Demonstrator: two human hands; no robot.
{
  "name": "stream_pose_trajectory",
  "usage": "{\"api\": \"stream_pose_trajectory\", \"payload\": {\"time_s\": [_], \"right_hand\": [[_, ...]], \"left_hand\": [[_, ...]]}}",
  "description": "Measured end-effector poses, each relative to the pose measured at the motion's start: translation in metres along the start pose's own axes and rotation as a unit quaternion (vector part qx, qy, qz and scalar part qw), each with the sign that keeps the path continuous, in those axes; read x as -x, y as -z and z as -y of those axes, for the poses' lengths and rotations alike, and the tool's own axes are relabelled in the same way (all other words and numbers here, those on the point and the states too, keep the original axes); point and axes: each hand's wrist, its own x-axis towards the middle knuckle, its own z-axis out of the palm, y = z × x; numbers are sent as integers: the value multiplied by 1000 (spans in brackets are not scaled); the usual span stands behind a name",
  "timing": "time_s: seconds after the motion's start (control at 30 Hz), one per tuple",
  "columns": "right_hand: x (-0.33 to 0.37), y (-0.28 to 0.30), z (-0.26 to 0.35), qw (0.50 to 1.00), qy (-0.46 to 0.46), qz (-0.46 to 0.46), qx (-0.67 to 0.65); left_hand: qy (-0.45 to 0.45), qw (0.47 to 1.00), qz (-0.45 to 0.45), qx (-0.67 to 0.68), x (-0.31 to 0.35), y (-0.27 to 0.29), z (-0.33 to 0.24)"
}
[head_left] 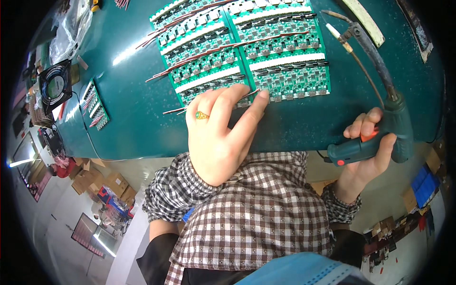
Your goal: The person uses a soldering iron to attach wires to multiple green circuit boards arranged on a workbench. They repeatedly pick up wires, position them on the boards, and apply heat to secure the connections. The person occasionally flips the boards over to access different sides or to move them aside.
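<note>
My left hand [221,130], with a ring on one finger, lies over the near edge of the left green circuit board panel [204,61]. Its curled fingers hold down thin red and black wires [172,112], whose far ends show by the thumb. Part of the board and wires is hidden under the fingers. A second green panel [289,80] sits alongside on the right. My right hand [368,142] grips a dark green soldering gun [401,126] with a red trigger; its long metal tip points away, near the panels' far right corner.
More wires [204,57] lie across the panels in rows. A small wired board [96,107] and a black fan [55,88] are on the left of the green table [128,128]. Clear plastic bags [71,28] lie at the far left. A pale curved strip [365,21] rests at the far right.
</note>
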Motion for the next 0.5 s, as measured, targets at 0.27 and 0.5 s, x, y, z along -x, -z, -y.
{"api": "stream_pose_trajectory", "payload": {"time_s": [0.27, 0.5], "right_hand": [[1, -2, -2, 1000, 10, -8, -1], [-1, -7, 2, 1000, 8, -16, -12]], "left_hand": [[-31, 999, 2, -7, 7, 1, 7], [-25, 998, -34, 44, 15, 2, 12]]}}
